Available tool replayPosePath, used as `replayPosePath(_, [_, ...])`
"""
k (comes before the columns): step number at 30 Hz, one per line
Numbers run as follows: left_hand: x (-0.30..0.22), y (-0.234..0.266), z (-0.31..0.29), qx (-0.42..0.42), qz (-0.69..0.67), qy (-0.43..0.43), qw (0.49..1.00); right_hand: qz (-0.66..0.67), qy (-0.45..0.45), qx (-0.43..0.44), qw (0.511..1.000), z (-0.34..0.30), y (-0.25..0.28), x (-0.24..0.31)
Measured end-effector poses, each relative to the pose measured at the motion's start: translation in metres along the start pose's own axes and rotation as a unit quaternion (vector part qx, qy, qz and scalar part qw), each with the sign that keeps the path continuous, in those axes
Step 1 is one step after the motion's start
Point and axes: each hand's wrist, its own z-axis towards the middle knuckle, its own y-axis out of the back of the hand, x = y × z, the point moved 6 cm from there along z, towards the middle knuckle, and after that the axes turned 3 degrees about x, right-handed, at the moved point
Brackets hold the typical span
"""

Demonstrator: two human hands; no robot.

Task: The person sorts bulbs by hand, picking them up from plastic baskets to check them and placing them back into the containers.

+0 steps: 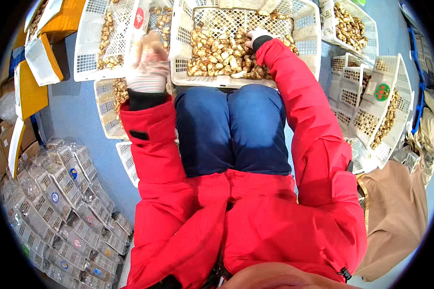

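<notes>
- Touching the lumpy brown-and-cream tubers (pixel 222 54), the right hand (pixel 257 36) is resting inside the central white crate (pixel 310 48); its fingertips are partly disappearing among the pieces, so the view is not showing whether the grip is holding one.
- The tubers are lying in a loose heap within that crate, just beyond the blue-trousered knees (pixel 255 125).
- The left hand (pixel 151 57), with a striped cuff (pixel 147 83), is appearing blurred over the near-right corner of the upper-left crate (pixel 88 41); its grip width and contents are remaining impossible to tell.
- Caution: if the left hand is carrying a piece and releasing it short of a rim, that piece may be falling between crates.
- Caution: pulling from the heap's base may be causing slippage.
- Caution: the red right sleeve (pixel 296 77) is crossing the crate's near-right side and may be snagging there.
</notes>
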Motion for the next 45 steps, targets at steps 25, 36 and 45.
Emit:
replayPosePath(25, [0.087, -0.076, -0.021, 0.000, -0.218, 0.226, 0.949, 0.515, 0.267, -0.132, 0.804, -0.114, 0.131, 0.092])
replayPosePath(36, [0.087, -0.042, -0.004, -0.087, -0.222, 0.174, 0.955, 0.072, 0.074, -0.036, 0.994, 0.011, -0.003, 0.058])
replayPosePath(45, [0.092, -0.048, -0.006, -0.088, -0.149, 0.229, 0.958, 0.803, 0.107, 0.047, 0.584, -0.062, 0.041, 0.034])
